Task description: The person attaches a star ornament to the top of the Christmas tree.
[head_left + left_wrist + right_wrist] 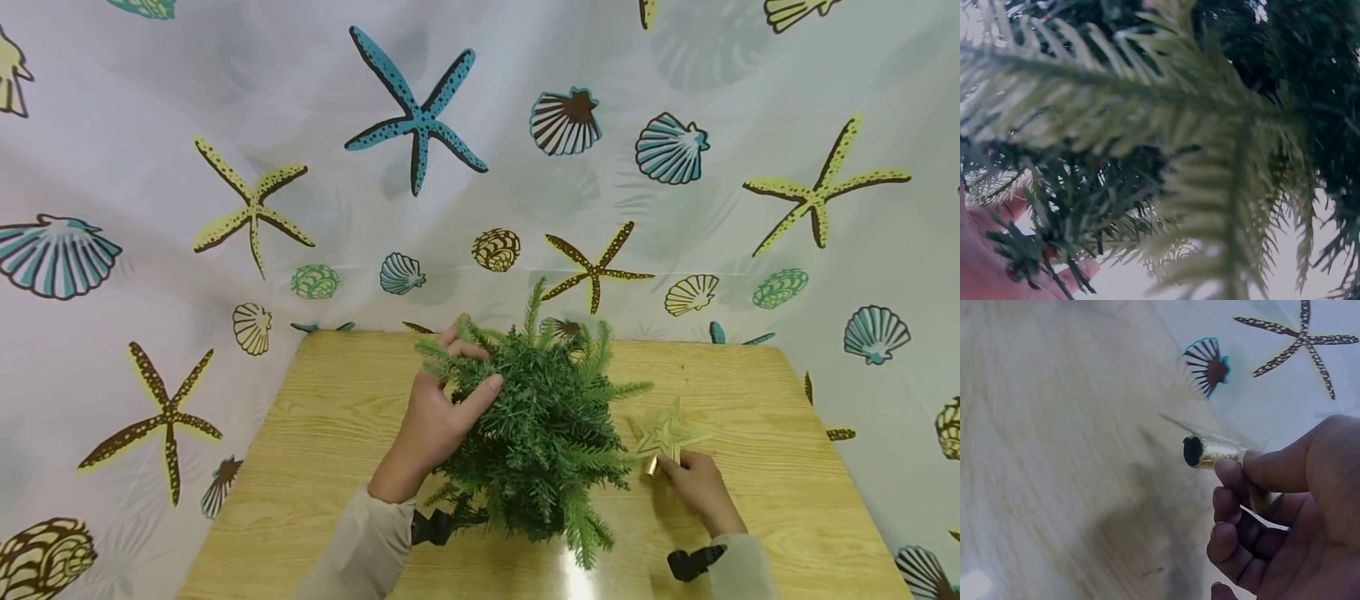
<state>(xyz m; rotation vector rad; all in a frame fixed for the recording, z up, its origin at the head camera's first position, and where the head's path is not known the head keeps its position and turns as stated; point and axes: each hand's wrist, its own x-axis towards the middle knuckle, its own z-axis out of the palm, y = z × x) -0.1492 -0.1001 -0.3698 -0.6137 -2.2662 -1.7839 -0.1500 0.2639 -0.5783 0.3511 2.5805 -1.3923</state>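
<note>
Wooden table (pixel 337 433) bears tree (pixel 540 425) (seashell curtain (pixel 150 208) behind).

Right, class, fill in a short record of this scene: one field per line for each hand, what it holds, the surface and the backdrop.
left hand: grips the branches of a small green artificial tree
right hand: pinches a gold star topper by its hollow tube base
tree position: between the hands, on the table
surface: light wooden table
backdrop: white curtain printed with starfish and shells
</note>
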